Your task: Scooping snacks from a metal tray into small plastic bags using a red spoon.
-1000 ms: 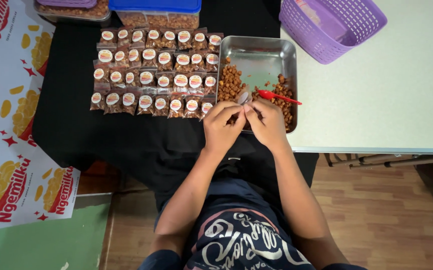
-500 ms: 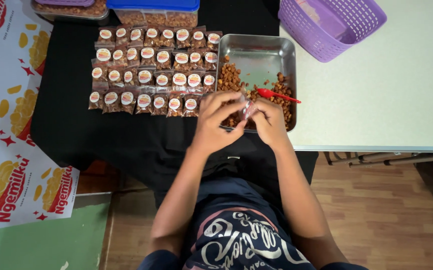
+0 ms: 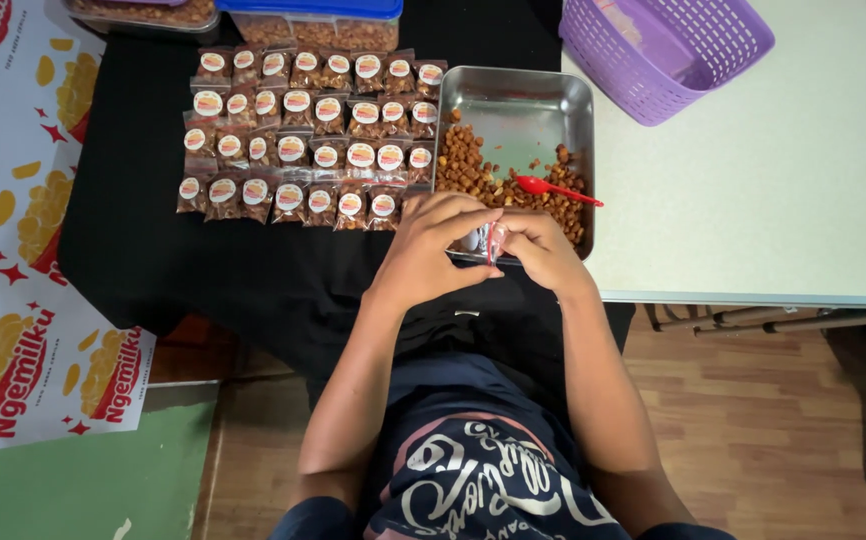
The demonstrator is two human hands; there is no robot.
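Hands meet at the near edge of the shallow steel tray [image 3: 513, 95]: my left hand [image 3: 431, 250] and right hand [image 3: 543, 250] pinch a small clear plastic packet [image 3: 490, 240]. I judge loose grip could spill brown snack pieces [image 3: 463, 165] onto black table [image 3: 233, 270].

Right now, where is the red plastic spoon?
In the head view, the red plastic spoon lies in the steel tray on the brown snack pieces, just beyond the right hand, handle pointing right.
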